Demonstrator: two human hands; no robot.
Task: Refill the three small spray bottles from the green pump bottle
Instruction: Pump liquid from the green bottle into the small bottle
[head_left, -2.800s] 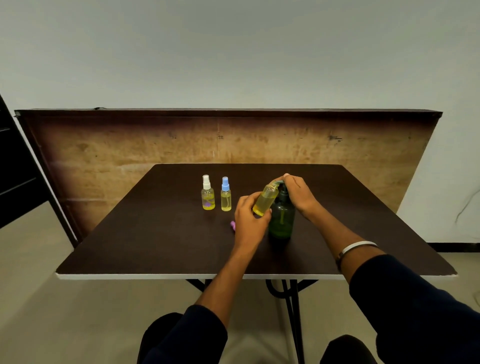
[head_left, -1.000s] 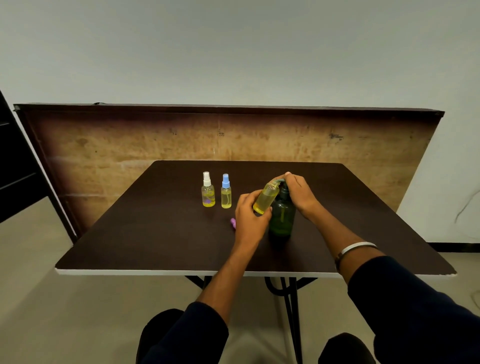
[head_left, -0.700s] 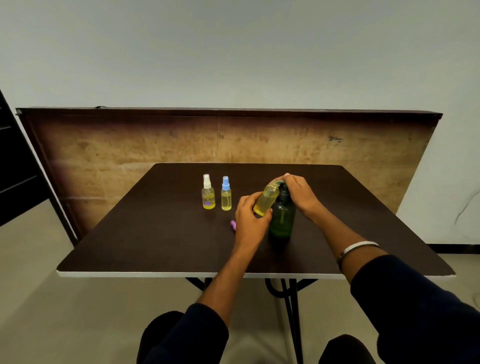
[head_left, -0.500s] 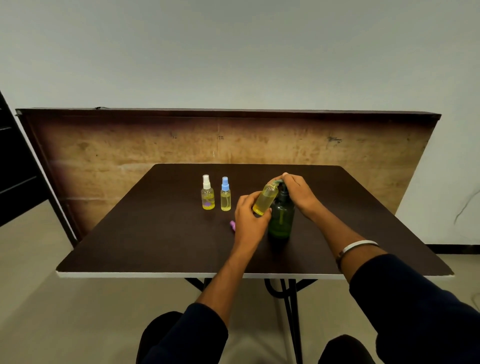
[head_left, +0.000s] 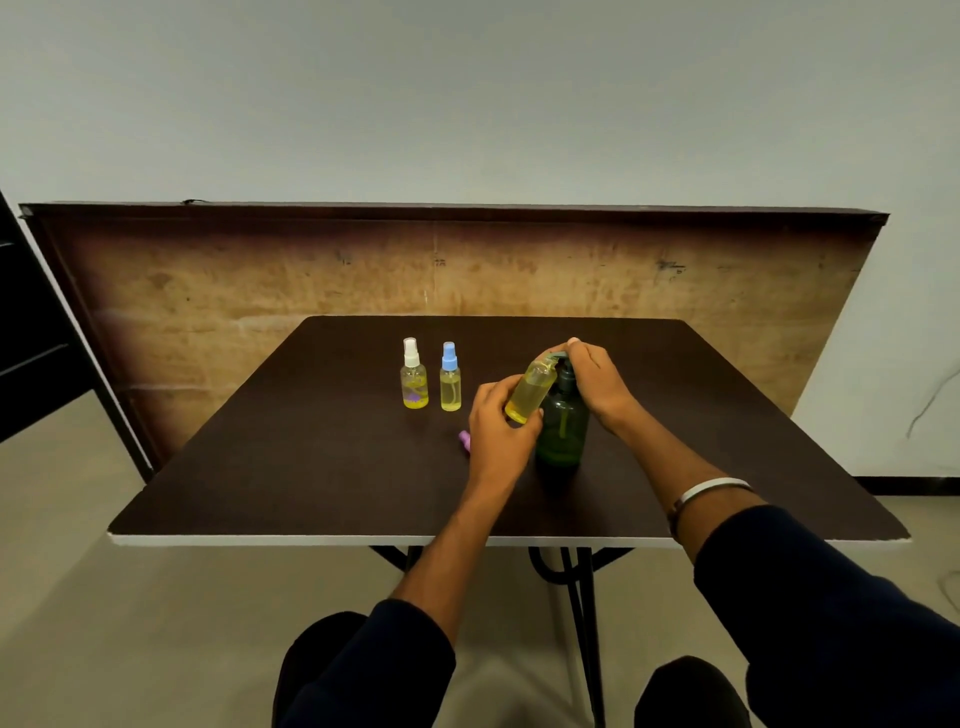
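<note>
a: which step are you on?

b: judging by the scene, the third refill. your left hand (head_left: 500, 423) grips the uncapped small clear spray bottle of yellow liquid (head_left: 529, 392), tilted so its mouth sits under the spout of the dark green plastic pump bottle (head_left: 562, 422), which stands on the dark brown table (head_left: 311, 457) right at that bottle's 3 o'clock. your right hand (head_left: 597, 382) curls over the pump head, pressing it.

a: and the others?

b: the white-capped small spray bottle (head_left: 414, 375) and the blue-capped small spray bottle (head_left: 450, 378) stand capped side by side at 9 o'clock from the pump bottle, well apart from it.

a: next?

b: probably finish pumping, level the bottle, then reach for the small purple cap (head_left: 465, 439) lying just at your left hand's 9 o'clock and fit it on.
</note>
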